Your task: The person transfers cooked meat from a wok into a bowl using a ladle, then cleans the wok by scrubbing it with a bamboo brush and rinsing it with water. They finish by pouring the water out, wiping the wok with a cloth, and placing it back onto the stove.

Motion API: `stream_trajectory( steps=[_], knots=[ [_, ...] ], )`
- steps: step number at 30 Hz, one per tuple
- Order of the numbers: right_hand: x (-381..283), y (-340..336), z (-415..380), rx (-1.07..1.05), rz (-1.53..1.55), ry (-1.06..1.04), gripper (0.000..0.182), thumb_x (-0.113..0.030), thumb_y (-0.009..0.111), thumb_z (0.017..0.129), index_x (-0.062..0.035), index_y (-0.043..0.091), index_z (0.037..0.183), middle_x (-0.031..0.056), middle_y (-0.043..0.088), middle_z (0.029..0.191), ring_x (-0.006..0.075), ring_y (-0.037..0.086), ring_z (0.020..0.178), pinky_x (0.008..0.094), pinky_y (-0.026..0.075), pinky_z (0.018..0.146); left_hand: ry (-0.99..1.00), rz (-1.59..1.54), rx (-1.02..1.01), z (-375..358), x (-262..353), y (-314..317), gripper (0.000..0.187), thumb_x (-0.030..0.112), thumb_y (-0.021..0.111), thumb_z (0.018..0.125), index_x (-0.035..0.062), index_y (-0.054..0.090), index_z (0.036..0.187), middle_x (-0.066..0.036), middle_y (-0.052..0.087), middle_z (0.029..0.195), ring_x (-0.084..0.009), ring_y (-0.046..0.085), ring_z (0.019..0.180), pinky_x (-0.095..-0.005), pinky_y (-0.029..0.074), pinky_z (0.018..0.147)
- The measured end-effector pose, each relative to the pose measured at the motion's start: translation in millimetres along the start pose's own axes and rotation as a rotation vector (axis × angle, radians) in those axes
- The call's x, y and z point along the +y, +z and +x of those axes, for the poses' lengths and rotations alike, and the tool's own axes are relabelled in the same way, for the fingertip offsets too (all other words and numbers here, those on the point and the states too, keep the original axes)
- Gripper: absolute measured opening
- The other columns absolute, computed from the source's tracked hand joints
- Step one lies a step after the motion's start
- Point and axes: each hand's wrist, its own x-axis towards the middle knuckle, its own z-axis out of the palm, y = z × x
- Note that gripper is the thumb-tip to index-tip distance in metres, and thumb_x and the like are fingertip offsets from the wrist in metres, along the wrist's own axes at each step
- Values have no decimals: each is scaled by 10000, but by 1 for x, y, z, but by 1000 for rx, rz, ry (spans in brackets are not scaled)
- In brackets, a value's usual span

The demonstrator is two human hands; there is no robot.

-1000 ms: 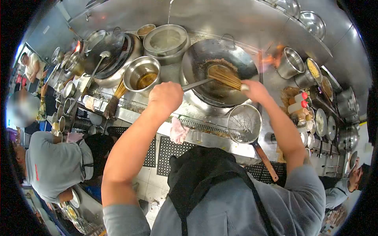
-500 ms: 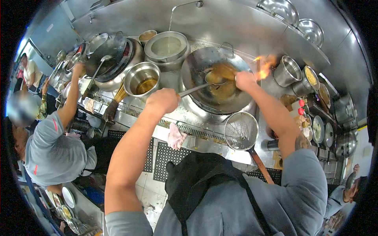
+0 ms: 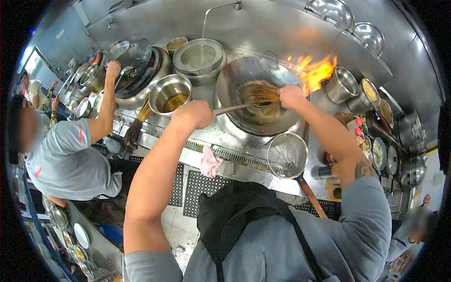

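My left hand (image 3: 194,115) grips the long handle of a metal ladle (image 3: 229,109) whose bowl end reaches into the big steel wok (image 3: 235,77). My right hand (image 3: 291,96) holds a bamboo brush (image 3: 261,94) with its bristles down in the wok, over brown liquid and residue. A thin stream of water falls from a faucet (image 3: 238,4) into the round pot (image 3: 199,55) behind the wok. Orange flames (image 3: 314,71) rise at the wok's right rim, just beyond my right hand.
A steel bowl of brown liquid (image 3: 170,94) stands left of the wok. A wire strainer (image 3: 287,155) hangs at the counter's front. Seasoning pots (image 3: 344,84) line the right. A co-worker in grey (image 3: 70,155) reaches to a second wok (image 3: 134,63) at left. A pink cloth (image 3: 209,162) drapes the edge.
The bamboo brush has swept back toward the wok's middle. The flames at the right rim have grown taller. The co-worker at left has raised an arm toward the far wok.
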Motion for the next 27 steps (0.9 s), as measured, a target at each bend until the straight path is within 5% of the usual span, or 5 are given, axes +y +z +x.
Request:
stream_trajectory(
  steps=[6, 10, 13, 19, 27],
  knots=[
    [-13, -5, -10, 125, 64, -81, 234, -137, 589, 792, -96, 708, 989, 149, 700, 1011, 317, 685, 931, 435, 554, 810, 32, 17, 20, 4, -2, 1, 451, 367, 518, 930, -33, 678, 1061, -247, 643, 1133, -401, 622, 1059, -448, 485, 934],
    [-13, -2, 8, 95, 57, 135, 250, -141, 599, 776, -85, 702, 997, 155, 700, 1008, 321, 680, 955, 433, 548, 837, 43, 3, 30, 10, -8, 10, 482, 383, 500, 943, -58, 677, 1026, -276, 642, 1099, -416, 623, 1038, -456, 482, 928],
    [-26, -14, -11, -4, 55, -59, 227, -132, 587, 797, -65, 714, 973, 167, 696, 1030, 321, 682, 964, 430, 555, 827, 84, 23, 24, 14, -15, 15, 498, 386, 490, 946, -73, 675, 1005, -289, 639, 1081, -418, 621, 1036, -453, 478, 933],
    [-17, -17, 4, 46, 32, 61, 250, -150, 600, 800, -50, 709, 1002, 154, 697, 1050, 320, 681, 973, 432, 556, 827, 35, -32, 34, 16, -19, 23, 526, 397, 491, 945, -96, 666, 996, -287, 644, 1073, -420, 622, 1031, -450, 476, 936],
    [-35, -16, 1, 6, 29, 37, 247, -156, 628, 772, -39, 715, 971, 152, 697, 1052, 314, 684, 971, 426, 561, 824, -29, -18, 36, 8, -9, 20, 430, 355, 505, 934, -7, 679, 1088, -226, 649, 1142, -386, 624, 1079, -448, 487, 940]
  ],
)
